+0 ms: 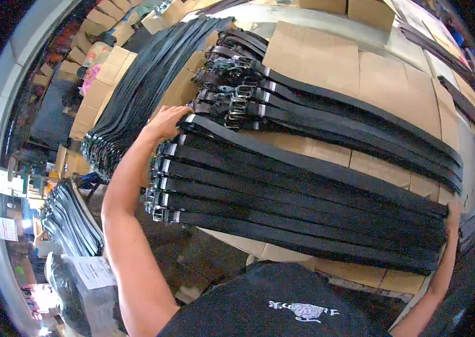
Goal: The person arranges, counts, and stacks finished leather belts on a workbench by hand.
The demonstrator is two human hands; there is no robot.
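Several stacks of black belts (305, 196) lie side by side across cardboard, buckle ends to the left and tips to the right. My left hand (169, 121) is closed around the buckle end of the farthest stack in this near group. At the opposite end of that stack, my right hand (452, 218) grips the belt tips, with its fingers partly hidden. Metal buckles (160, 191) line the left edge of the near stacks. Behind them lie more black belts (355, 121) with silver buckles (241, 101) and pale bands near the buckles.
Flat cardboard (327, 56) covers the work surface. A large pile of dark belts (153, 78) lies to the left, with another belt bundle (71, 219) lower down. Cardboard boxes (369, 12) stand at the back. A paper-labelled bag (88, 275) is at lower left.
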